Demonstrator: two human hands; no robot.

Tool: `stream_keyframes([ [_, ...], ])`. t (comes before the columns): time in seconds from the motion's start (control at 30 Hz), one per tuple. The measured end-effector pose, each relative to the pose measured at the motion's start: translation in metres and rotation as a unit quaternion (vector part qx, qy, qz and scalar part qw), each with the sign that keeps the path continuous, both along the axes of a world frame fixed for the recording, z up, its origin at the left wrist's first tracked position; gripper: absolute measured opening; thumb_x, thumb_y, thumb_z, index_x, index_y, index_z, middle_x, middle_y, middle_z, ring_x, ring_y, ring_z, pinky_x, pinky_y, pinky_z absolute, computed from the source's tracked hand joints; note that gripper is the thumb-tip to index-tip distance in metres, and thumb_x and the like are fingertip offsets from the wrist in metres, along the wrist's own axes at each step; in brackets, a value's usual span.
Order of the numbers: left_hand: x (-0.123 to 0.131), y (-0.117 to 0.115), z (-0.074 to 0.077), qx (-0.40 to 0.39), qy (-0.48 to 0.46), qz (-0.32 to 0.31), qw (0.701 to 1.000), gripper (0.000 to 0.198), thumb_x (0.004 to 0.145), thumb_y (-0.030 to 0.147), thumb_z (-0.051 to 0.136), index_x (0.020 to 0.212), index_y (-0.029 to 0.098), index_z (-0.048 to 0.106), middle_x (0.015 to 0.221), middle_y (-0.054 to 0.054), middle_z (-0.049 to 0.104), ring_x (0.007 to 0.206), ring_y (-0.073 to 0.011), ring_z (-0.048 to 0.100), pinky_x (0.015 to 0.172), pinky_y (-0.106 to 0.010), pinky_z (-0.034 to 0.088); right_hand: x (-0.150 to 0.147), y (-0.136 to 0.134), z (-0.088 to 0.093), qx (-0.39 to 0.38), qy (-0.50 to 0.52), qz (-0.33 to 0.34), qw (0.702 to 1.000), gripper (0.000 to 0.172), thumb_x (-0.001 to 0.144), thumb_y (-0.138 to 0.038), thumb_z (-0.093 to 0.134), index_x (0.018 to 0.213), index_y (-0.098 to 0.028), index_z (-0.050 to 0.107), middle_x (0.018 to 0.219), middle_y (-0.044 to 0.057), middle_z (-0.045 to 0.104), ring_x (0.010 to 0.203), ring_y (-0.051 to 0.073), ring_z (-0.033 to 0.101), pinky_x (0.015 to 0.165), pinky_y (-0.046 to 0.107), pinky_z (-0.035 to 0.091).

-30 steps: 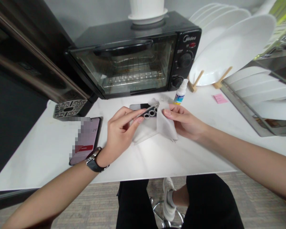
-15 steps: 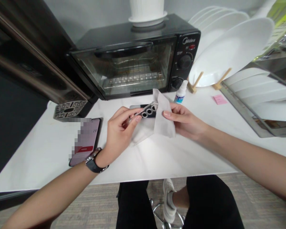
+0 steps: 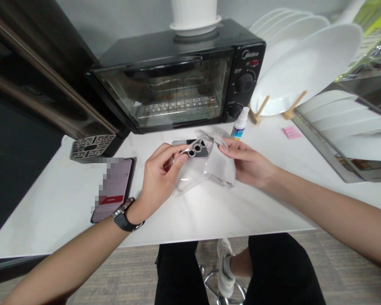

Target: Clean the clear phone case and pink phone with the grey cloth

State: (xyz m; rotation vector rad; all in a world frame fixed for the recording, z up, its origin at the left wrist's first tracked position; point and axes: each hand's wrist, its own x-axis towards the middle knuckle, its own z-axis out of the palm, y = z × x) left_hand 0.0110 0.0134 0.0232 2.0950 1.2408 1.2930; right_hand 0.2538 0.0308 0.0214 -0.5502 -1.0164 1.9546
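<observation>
- Two hands busy over the white counter [image 3: 209, 216]: left hand [image 3: 161, 169] pinches the clear phone case [image 3: 190, 173] at its left side, thumb against fingers; right hand [image 3: 252, 163] grips the grey cloth [image 3: 224, 163], lapped over the case's right end.
- Case sits tilted between them, rings showing near the top; whether its low edge touches down, can't tell.
- Progress? Looks like a wipe-down partway: cloth at one end, the clear stretch nearer the person uncovered, so probably more to do. How clean it is, too fine to call.
- Tight at the back: spray bottle [image 3: 240, 123] just beyond the right hand, toaster oven [image 3: 178, 93] behind.
- Best room lies forward, bare top to the front edge [image 3: 219, 238]; leftward, a phone [image 3: 122, 182] lies near the wrist.
</observation>
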Motion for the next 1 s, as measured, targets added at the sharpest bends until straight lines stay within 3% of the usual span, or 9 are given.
stream_keyframes([
  [0.17, 0.0, 0.001, -0.003, 0.002, -0.008, -0.006, 1.0, 0.019, 0.107, 0.034, 0.07, 0.117, 0.025, 0.084, 0.083, 0.0, 0.063, 0.067, -0.0136, 0.053, 0.059, -0.028, 0.041, -0.001, -0.002, 0.002, 0.011, -0.008, -0.004, 1.0, 0.025, 0.087, -0.038, 0.093, 0.097, -0.019, 0.081, 0.08, -0.001, 0.078, 0.072, 0.013, 0.069, 0.068, 0.019, 0.055],
  [0.33, 0.001, -0.003, -0.006, 0.014, 0.026, -0.057, 0.998, 0.024, 0.106, 0.039, 0.072, 0.121, 0.026, 0.084, 0.087, -0.001, 0.067, 0.064, -0.0134, 0.053, 0.054, -0.029, 0.042, -0.006, -0.004, -0.006, 0.002, -0.046, -0.018, 0.999, 0.042, 0.086, -0.059, 0.094, 0.083, -0.021, 0.076, 0.072, -0.003, 0.074, 0.063, 0.012, 0.066, 0.06, 0.019, 0.054],
  [0.43, 0.001, -0.004, -0.008, 0.014, 0.036, -0.064, 0.997, 0.025, 0.107, 0.041, 0.07, 0.121, 0.026, 0.085, 0.089, -0.002, 0.068, 0.064, -0.014, 0.054, 0.054, -0.029, 0.043, -0.008, -0.005, -0.009, -0.025, -0.071, -0.018, 0.997, 0.051, 0.086, -0.07, 0.089, 0.077, -0.021, 0.076, 0.067, -0.002, 0.073, 0.062, 0.014, 0.069, 0.064, 0.022, 0.058],
  [0.57, 0.001, -0.003, -0.007, 0.021, 0.028, -0.047, 0.998, 0.024, 0.107, 0.037, 0.071, 0.122, 0.025, 0.085, 0.087, -0.002, 0.067, 0.065, -0.0136, 0.054, 0.055, -0.028, 0.042, -0.008, -0.003, -0.006, -0.023, -0.043, -0.033, 0.998, 0.042, 0.085, -0.06, 0.094, 0.081, -0.021, 0.08, 0.072, 0.0, 0.077, 0.066, 0.015, 0.07, 0.07, 0.023, 0.061],
  [0.73, 0.0, -0.002, -0.005, 0.016, 0.025, -0.023, 0.999, 0.021, 0.107, 0.029, 0.071, 0.122, 0.023, 0.083, 0.087, 0.0, 0.064, 0.066, -0.0113, 0.052, 0.059, -0.026, 0.041, -0.004, 0.002, -0.003, -0.028, -0.024, -0.055, 0.998, 0.027, 0.083, -0.041, 0.098, 0.084, -0.019, 0.082, 0.074, -0.001, 0.078, 0.065, 0.012, 0.067, 0.066, 0.018, 0.057],
  [1.0, 0.001, -0.003, -0.008, 0.024, 0.054, -0.073, 0.996, 0.018, 0.106, 0.028, 0.072, 0.121, 0.025, 0.081, 0.088, 0.001, 0.063, 0.065, -0.0121, 0.052, 0.06, -0.027, 0.044, -0.007, 0.001, -0.012, -0.033, -0.064, -0.029, 0.997, 0.044, 0.081, -0.064, 0.095, 0.077, -0.022, 0.082, 0.074, 0.001, 0.08, 0.066, 0.016, 0.071, 0.065, 0.023, 0.06],
])
